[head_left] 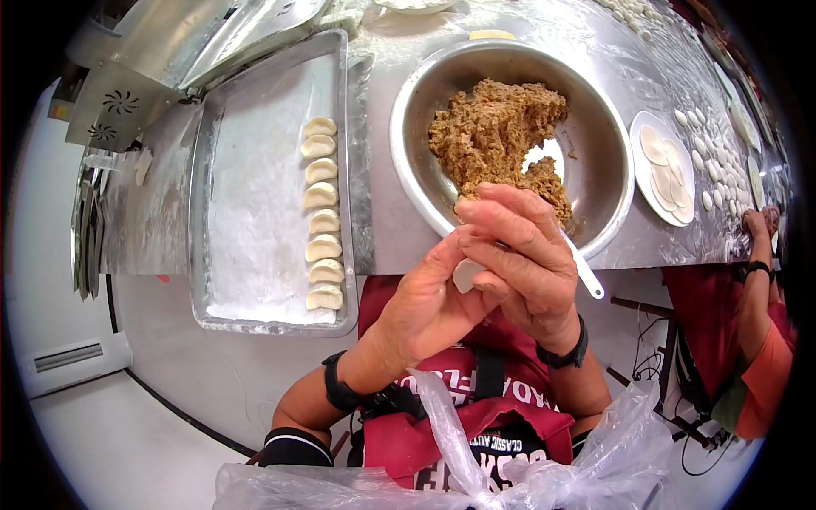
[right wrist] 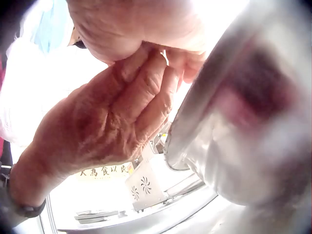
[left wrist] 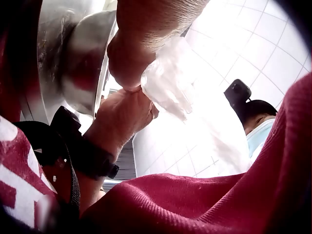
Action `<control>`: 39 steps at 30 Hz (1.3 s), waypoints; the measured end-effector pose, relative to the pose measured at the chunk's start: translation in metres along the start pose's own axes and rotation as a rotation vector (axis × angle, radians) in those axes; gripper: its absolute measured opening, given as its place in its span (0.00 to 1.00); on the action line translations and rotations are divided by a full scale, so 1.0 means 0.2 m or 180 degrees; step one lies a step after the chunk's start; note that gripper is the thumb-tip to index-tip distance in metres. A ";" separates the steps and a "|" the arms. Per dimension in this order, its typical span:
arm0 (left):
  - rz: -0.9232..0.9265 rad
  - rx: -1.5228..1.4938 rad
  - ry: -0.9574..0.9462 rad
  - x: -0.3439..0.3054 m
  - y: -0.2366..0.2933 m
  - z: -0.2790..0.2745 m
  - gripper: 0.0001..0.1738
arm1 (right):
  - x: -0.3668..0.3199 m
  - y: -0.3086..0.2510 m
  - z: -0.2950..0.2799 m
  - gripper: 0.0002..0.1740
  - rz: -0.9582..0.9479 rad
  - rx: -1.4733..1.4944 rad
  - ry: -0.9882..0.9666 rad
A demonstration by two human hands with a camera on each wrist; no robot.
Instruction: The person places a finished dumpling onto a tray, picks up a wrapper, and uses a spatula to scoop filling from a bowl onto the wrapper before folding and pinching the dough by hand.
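Both hands meet over the near rim of a steel bowl (head_left: 619, 127) of brown minced filling (head_left: 493, 127). Between them is a pale dumpling (head_left: 466, 275), mostly hidden by the fingers. My left hand (head_left: 425, 310) holds it from the left side, thumb pointing up. My right hand (head_left: 535, 263) curls its fingers over it and pinches it. In the left wrist view the right hand (left wrist: 122, 114) shows below the near hand; the right wrist view shows the back of the left hand (right wrist: 107, 114). A white-handled utensil (head_left: 586, 270) leans out of the bowl.
A floured metal tray (head_left: 246, 195) on the left carries a column of folded dumplings (head_left: 323, 221). Right of the bowl is a white plate (head_left: 642, 127) of round wrappers (head_left: 667, 174), with many small dough pieces (head_left: 718, 174) beyond. Another person's arm (head_left: 756, 263) reaches in at far right.
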State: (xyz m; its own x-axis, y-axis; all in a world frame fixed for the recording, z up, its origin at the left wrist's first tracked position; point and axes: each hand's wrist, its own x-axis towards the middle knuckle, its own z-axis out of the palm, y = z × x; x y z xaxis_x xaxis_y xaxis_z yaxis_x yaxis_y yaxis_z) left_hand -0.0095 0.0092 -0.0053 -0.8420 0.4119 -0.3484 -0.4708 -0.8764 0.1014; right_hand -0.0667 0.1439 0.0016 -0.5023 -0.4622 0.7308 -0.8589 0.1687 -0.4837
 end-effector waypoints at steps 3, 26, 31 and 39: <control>-0.0199 0.0098 -0.0120 0.00 0.01 0.01 0.17 | 0.00 -0.04 0.02 0.18 0.0361 0.0283 0.0282; 0.0114 0.1272 -0.0316 -0.03 0.01 0.01 0.30 | -0.09 -0.06 -0.02 0.10 0.0827 0.0875 -0.0055; 0.0056 0.1430 -0.0268 -0.04 0.00 0.05 0.31 | -0.09 -0.09 -0.04 0.14 0.1037 0.0890 -0.0339; -0.0188 0.1671 -0.0418 -0.02 0.00 0.02 0.31 | -0.05 -0.10 -0.08 0.11 0.1055 0.0840 -0.0590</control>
State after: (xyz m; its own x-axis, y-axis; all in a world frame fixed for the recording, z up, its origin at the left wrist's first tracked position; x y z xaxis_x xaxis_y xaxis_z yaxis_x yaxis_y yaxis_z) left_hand -0.0082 0.0093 0.0004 -0.8202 0.5138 -0.2518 -0.5583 -0.6223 0.5487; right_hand -0.0461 0.1586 0.0111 -0.6984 -0.5728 0.4291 -0.5879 0.1172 -0.8004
